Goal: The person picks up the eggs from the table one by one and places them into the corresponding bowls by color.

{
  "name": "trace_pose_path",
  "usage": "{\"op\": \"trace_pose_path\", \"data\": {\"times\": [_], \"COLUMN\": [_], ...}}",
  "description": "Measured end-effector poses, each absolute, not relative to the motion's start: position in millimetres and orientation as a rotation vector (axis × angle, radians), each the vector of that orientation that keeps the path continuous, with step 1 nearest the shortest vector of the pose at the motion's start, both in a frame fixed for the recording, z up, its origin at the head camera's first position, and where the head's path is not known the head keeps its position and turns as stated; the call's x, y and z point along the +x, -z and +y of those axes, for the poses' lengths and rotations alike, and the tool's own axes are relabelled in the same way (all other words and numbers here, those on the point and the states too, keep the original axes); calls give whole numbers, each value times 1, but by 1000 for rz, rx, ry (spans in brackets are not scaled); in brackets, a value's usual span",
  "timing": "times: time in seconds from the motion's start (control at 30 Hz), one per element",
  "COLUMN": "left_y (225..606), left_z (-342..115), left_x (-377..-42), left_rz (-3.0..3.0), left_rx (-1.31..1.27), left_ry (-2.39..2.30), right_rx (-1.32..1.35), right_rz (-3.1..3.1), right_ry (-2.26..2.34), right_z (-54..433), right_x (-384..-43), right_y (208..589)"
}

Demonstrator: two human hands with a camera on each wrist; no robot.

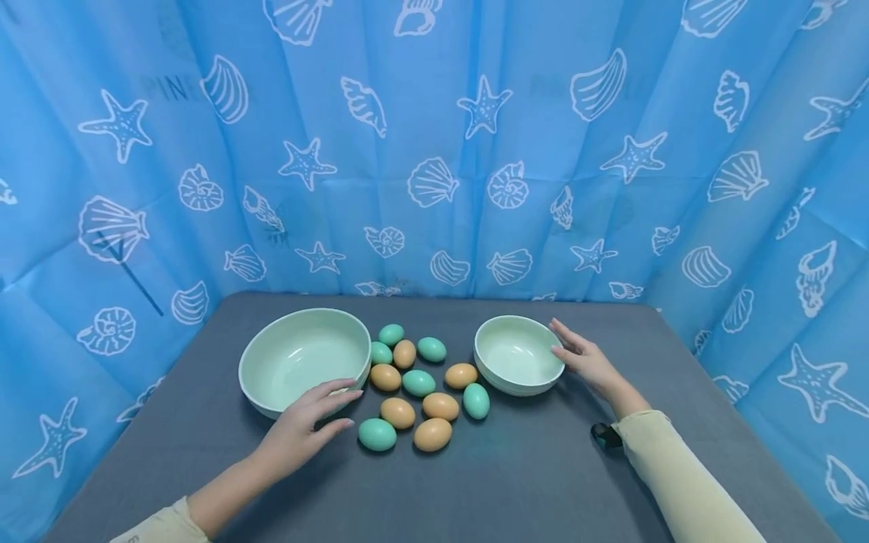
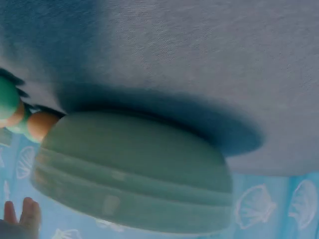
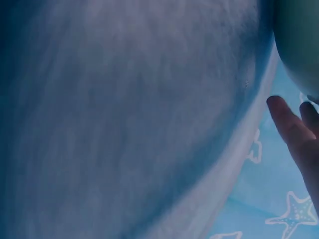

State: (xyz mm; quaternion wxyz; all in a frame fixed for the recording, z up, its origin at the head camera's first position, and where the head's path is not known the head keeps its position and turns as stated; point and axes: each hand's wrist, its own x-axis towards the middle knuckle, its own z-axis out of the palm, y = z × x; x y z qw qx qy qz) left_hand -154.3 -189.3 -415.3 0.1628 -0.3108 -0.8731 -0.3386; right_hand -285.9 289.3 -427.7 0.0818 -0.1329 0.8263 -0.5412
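Observation:
A large pale green bowl (image 1: 299, 354) stands at the left of the table. In front of its near right side is my left hand (image 1: 305, 422), fingers extended and holding nothing; whether it touches the bowl I cannot tell. Several green eggs (image 1: 377, 435) and several light brown eggs (image 1: 432, 435) lie loose between the two bowls. A smaller pale green bowl (image 1: 517, 354) stands to their right. My right hand (image 1: 587, 366) is at that bowl's right rim with its fingers spread. In the left wrist view the large bowl's ridged side (image 2: 134, 164) shows.
A grey cloth (image 1: 516, 490) covers the table. Behind it and at both sides hangs a blue curtain (image 1: 434, 241) printed with white shells and starfish. A black band (image 1: 604, 435) sits by the right sleeve (image 1: 679, 475).

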Motion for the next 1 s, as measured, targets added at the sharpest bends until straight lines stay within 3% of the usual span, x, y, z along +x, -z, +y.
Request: {"op": "trace_pose_path", "data": {"times": [0.3,0.73,1.0], "left_y": [416,422,429], "left_z": [-165,-148,-137], "left_x": [-151,-174,-186], "left_rz": [-2556,-2782,-2853], "left_rx": [-942,-904,-769], "left_ry": [1079,1380,1343], "right_rx": [-214,-114,-69], "right_rz": [2568,2556,2577], "right_ry": [1543,1524,1506], "right_z": [284,279,279], "right_x": [-288,-294,-295], "right_y": [430,429,430]}}
